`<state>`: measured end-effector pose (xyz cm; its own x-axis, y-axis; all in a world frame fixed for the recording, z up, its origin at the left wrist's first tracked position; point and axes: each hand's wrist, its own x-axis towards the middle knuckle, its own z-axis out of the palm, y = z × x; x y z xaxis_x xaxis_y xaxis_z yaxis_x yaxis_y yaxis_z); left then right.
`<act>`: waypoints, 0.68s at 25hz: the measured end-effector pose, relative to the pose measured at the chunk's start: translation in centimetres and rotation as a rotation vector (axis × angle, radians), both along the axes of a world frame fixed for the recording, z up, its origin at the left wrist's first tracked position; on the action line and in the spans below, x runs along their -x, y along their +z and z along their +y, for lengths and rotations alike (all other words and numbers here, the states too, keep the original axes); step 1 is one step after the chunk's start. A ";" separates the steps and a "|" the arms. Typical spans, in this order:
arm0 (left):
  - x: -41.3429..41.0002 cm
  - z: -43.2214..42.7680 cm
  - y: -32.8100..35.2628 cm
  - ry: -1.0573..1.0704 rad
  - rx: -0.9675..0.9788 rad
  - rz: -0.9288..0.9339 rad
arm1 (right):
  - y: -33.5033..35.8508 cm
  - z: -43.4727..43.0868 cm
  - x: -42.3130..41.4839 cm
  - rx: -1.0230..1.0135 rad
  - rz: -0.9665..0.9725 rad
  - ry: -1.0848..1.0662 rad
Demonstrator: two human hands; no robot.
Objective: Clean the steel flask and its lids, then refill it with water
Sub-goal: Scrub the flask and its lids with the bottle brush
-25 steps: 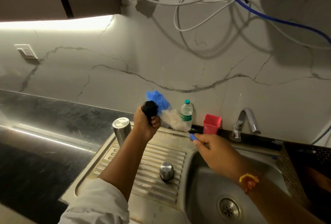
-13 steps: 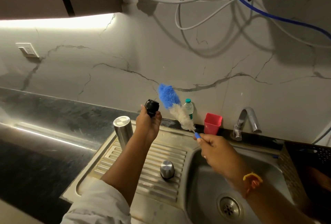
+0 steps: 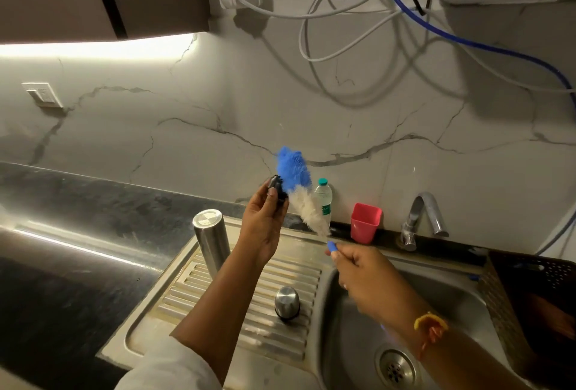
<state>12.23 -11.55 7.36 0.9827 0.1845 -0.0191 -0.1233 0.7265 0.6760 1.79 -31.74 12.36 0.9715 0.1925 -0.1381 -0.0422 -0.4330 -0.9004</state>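
Note:
The steel flask (image 3: 211, 240) stands upside down on the ribbed drainboard (image 3: 237, 321) at the left of the sink. A steel outer lid (image 3: 287, 302) sits on the drainboard nearer to me. My left hand (image 3: 263, 224) is raised above the drainboard and grips a small black inner lid (image 3: 277, 187). My right hand (image 3: 364, 274) holds the blue handle of a bottle brush (image 3: 304, 190), whose blue and white bristles touch the black lid.
The sink basin (image 3: 448, 305) with its drain (image 3: 395, 369) lies at the right, the tap (image 3: 422, 218) behind it. A small plastic water bottle (image 3: 324, 199) and a red cup (image 3: 365, 223) stand by the wall. A brown basket (image 3: 530, 302) sits at the far right. Cables hang overhead.
The brush pulled away from the black lid and has come back against it. My left hand turned the lid and rose slightly.

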 end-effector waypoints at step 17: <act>-0.2 0.1 -0.2 0.108 0.173 0.072 | 0.8 0.7 -1.2 0.028 -0.124 -0.041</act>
<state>12.46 -11.44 7.12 0.9522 0.2768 -0.1294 -0.1626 0.8174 0.5526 2.96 -31.00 13.15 0.9884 0.1502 -0.0208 0.0510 -0.4586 -0.8872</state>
